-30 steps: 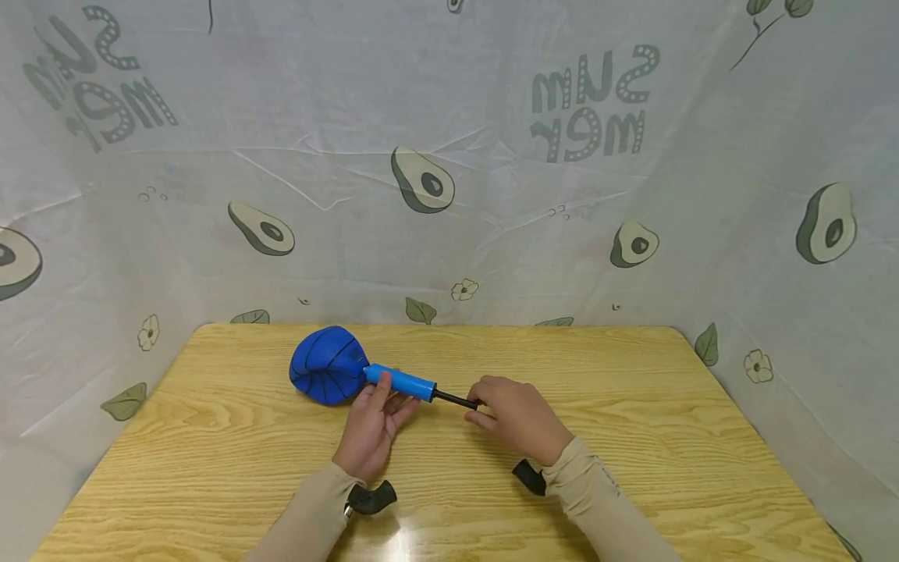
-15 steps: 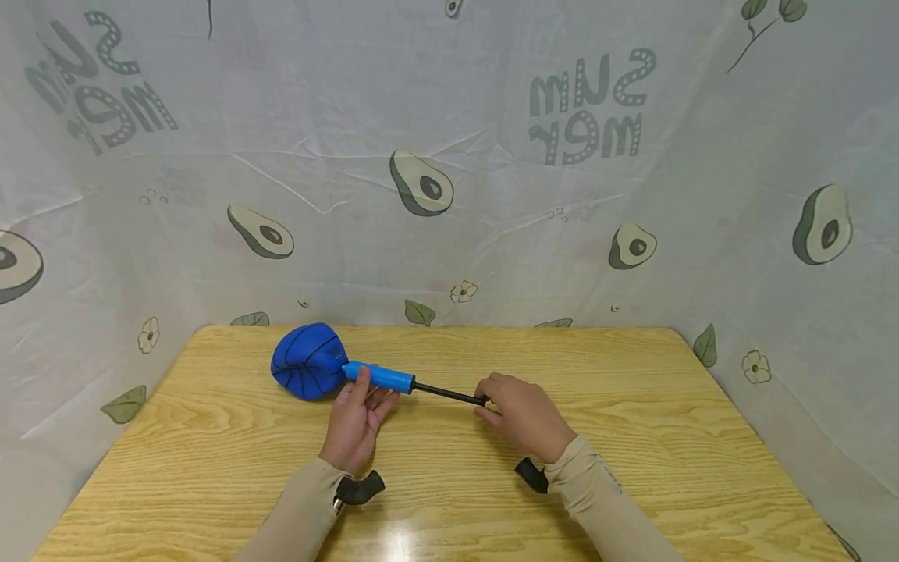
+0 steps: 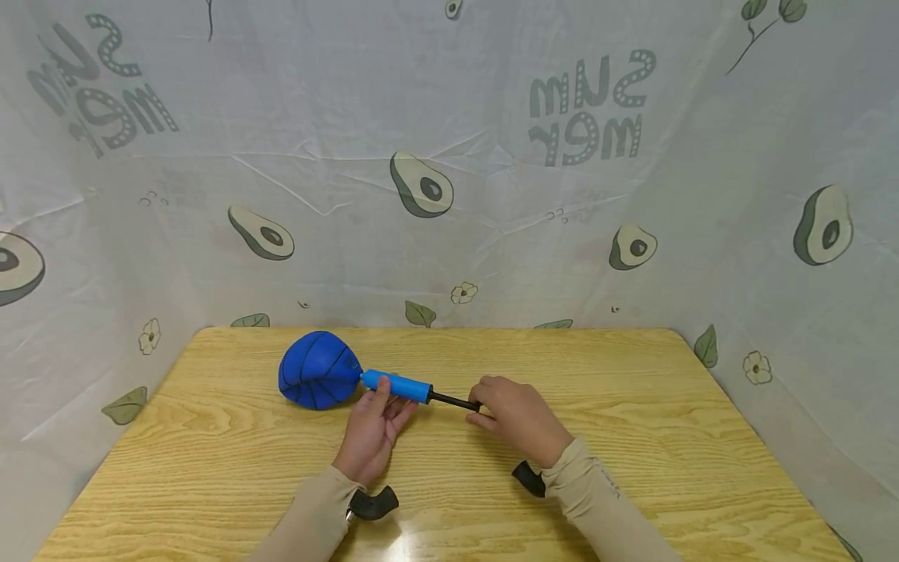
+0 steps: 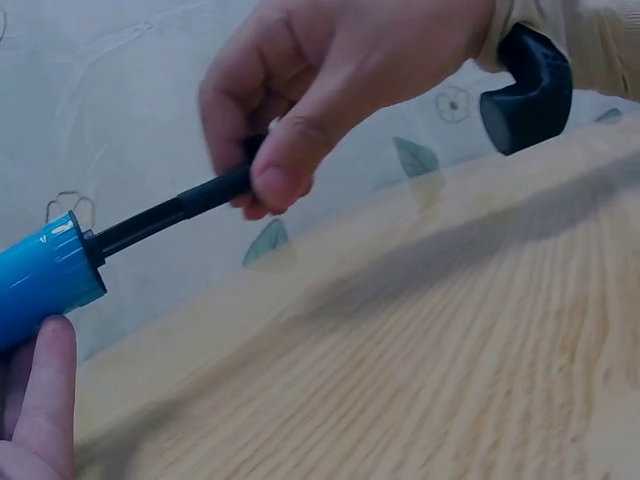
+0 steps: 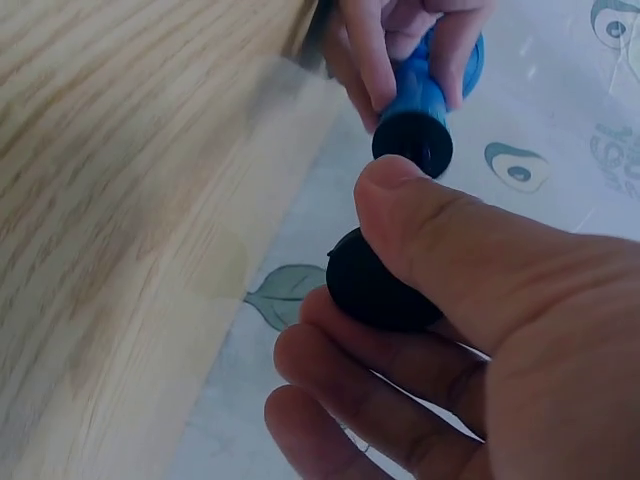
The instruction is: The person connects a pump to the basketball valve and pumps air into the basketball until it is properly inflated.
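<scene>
Head view: I see blue pump (image 3: 409, 389) over table (image 3: 632, 507), left hand (image 3: 372, 433) gripping barrel, dented ball (image 3: 320, 370) at pump's left tip. Long axis runs from ball to right hand (image 3: 520, 417); left hand nearer ball. Against half second ago: less rod (image 3: 453, 401) showing, pump and ball farther right.
Left wrist view: right thumb and fingers pinch rod's outer end.
Right wrist view: black handle (image 5: 378, 288) between thumb and fingers.

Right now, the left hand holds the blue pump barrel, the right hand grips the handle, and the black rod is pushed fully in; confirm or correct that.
Wrong on the black rod: the head view shows it partly out, between the pump barrel and right hand. The rest stands.
</scene>
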Tool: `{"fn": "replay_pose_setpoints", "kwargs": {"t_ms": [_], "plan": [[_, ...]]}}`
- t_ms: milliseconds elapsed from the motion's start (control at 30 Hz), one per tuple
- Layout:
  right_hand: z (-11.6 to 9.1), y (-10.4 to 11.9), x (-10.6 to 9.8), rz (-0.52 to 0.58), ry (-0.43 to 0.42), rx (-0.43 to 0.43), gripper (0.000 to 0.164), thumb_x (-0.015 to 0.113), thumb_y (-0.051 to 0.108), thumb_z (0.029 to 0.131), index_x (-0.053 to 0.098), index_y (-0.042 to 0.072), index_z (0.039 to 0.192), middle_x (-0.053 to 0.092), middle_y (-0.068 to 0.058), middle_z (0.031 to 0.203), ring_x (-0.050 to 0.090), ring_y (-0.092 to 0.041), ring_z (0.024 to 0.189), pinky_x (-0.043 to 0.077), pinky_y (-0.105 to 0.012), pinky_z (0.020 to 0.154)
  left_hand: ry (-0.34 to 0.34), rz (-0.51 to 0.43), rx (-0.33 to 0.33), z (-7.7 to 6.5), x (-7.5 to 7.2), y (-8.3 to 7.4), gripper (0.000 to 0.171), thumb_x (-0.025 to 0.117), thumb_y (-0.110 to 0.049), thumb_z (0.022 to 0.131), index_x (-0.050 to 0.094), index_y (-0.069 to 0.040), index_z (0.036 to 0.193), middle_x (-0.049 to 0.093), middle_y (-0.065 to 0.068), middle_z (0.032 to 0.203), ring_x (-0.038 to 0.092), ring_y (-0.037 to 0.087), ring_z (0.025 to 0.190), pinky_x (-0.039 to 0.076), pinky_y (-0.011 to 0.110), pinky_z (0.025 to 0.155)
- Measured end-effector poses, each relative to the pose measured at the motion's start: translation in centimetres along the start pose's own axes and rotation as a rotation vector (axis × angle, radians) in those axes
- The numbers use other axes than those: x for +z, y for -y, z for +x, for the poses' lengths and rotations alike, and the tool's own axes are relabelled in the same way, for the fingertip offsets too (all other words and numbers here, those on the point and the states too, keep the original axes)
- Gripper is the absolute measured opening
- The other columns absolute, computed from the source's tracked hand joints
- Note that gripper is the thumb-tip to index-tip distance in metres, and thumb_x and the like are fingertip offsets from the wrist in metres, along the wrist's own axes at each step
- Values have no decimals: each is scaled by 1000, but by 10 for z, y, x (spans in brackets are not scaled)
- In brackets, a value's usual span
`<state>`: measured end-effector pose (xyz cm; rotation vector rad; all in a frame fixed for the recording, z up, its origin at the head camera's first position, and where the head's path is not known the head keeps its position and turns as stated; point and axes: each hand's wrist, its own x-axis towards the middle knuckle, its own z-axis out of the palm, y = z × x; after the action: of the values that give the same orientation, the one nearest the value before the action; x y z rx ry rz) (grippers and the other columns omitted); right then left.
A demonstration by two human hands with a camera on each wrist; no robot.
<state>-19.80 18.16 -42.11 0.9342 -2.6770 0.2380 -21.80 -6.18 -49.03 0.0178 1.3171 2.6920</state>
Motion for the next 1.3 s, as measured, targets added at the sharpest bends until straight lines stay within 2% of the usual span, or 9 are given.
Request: {"fn": "replay_pose_setpoints", "kwargs": {"t_ms": [233,400,500,667,867,1000,1100,1300], "plan": [[4,5,1,44,6,-30,21,84,32,88,71,16,91,63,3,83,47,-3,65,41,-17,52,86,34,-54,-12,15,8,60,43,-37,111,28,8,149,53,7,126,60,16,118,49,38,112],[4,7,0,88,-8,-55,21,84,30,89,71,14,92,64,3,84,46,-1,65,40,-16,52,139,60,-49,-16,19,9,66,41,-39,112,23,10,154,50,10,131,59,16,121,48,36,113],[4,7,0,94,-11,-50,20,84,29,89,71,14,92,64,3,85,47,-2,65,41,-16,52,143,59,-43,-16,19,9,68,42,-39,112,22,9,154,50,11,131,60,17,121,48,35,113],[5,7,2,94,-8,-27,20,83,32,89,72,15,93,65,3,85,49,-2,65,42,-16,52,116,60,-40,-14,18,9,64,43,-40,112,26,8,151,52,8,126,61,16,117,51,36,111],[4,7,2,99,4,13,19,81,32,92,73,15,95,66,3,85,48,-2,64,41,-17,51,82,28,-26,-9,15,9,48,43,-38,112,38,1,140,56,4,117,63,17,112,53,38,108],[2,5,2,79,5,28,17,80,30,93,73,15,97,68,2,86,54,-4,66,44,-19,52,47,2,-22,-5,11,7,35,43,-37,112,45,-5,129,58,3,114,64,18,111,53,40,108],[1,4,2,61,8,49,16,80,29,94,73,15,98,69,1,88,59,-7,69,47,-20,54,31,-4,-5,-3,7,4,33,42,-37,112,45,-6,125,59,2,113,64,17,110,53,40,109],[-1,1,-1,33,-1,94,13,80,24,94,73,14,97,66,1,88,61,-10,69,47,-22,52,3,-19,39,2,-2,-4,33,41,-38,112,43,-7,124,59,2,112,64,16,112,53,37,108]]}}
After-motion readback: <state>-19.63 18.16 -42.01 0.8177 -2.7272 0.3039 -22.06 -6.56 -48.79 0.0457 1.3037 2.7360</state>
